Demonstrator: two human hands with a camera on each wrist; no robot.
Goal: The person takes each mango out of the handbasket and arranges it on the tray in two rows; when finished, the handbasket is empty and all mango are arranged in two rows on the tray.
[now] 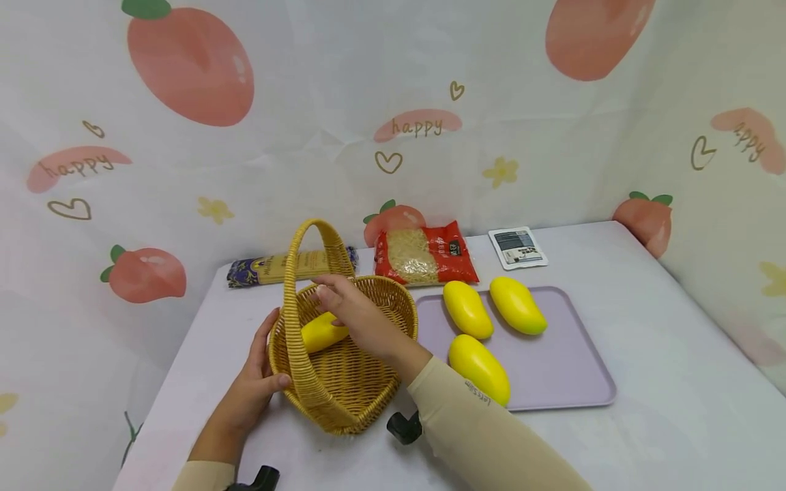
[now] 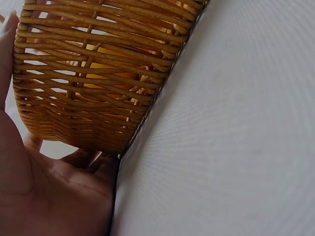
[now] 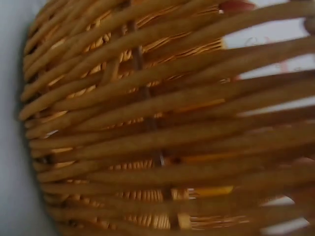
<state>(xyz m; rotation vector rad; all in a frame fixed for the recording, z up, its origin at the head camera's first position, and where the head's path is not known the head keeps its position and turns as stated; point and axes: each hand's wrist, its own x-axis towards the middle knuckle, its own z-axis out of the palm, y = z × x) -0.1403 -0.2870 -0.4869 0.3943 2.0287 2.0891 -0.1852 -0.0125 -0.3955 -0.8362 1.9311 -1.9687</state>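
A yellow wicker basket (image 1: 344, 368) with a tall arched handle stands on the table, one yellow mango (image 1: 324, 333) lying inside it. My left hand (image 1: 254, 382) holds the basket's left end, thumb at the rim and fingers along the outer wall. Seen from the left wrist, the palm (image 2: 54, 191) sits close to the woven side. Over the basket's opening, my right hand (image 1: 353, 310) hovers with fingers extended, just above the mango; whether they touch it cannot be told. In the right wrist view, the weave (image 3: 147, 118) fills most of the picture and hides the fingers.
Right of the basket, a lilac tray (image 1: 552, 375) bears three more mangoes (image 1: 518, 305). Behind stand a pack of spaghetti (image 1: 270, 269), a red bag of pasta (image 1: 424, 254) and a small white packet (image 1: 518, 247). A printed cloth (image 1: 307, 170) hangs behind the table.
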